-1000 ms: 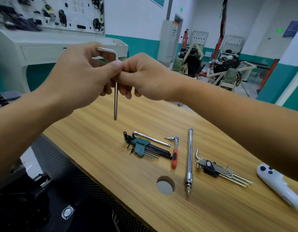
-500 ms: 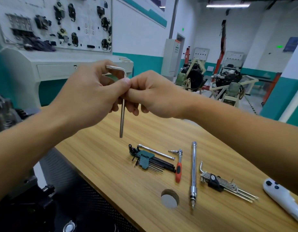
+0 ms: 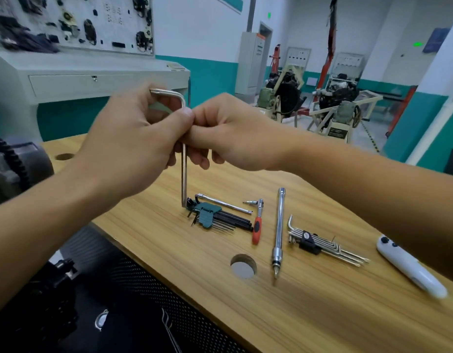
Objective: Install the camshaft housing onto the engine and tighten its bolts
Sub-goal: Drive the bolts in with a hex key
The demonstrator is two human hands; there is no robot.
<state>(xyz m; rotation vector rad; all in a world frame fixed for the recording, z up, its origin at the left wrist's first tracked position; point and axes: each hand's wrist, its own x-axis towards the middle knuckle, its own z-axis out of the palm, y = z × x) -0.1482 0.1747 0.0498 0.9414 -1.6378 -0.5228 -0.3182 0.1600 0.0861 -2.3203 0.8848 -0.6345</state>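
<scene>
Both hands hold one silver L-shaped key (image 3: 184, 179) upright above the wooden table (image 3: 309, 309). My left hand (image 3: 133, 141) grips its bent upper end, the short arm sticking out over my fingers. My right hand (image 3: 230, 131) pinches the long shaft just below the bend, thumb against my left thumb. The shaft's lower tip hangs just above a green-holdered set of black hex keys (image 3: 215, 217). A dark engine part with a toothed gear (image 3: 13, 166) shows at the left edge; the camshaft housing is not in view.
On the table lie a thin silver rod (image 3: 224, 203), a red-handled small ratchet (image 3: 257, 224), a long silver extension bar (image 3: 278, 230), a black-holdered set of silver keys (image 3: 322, 244) and a white controller (image 3: 408, 266). A round hole (image 3: 243, 267) is in the tabletop. Black perforated mesh (image 3: 143, 301) lies below left.
The camera view has dropped slightly and the hands with the key sit lower in view, closer over the green key set. The hold on the key is the same.
</scene>
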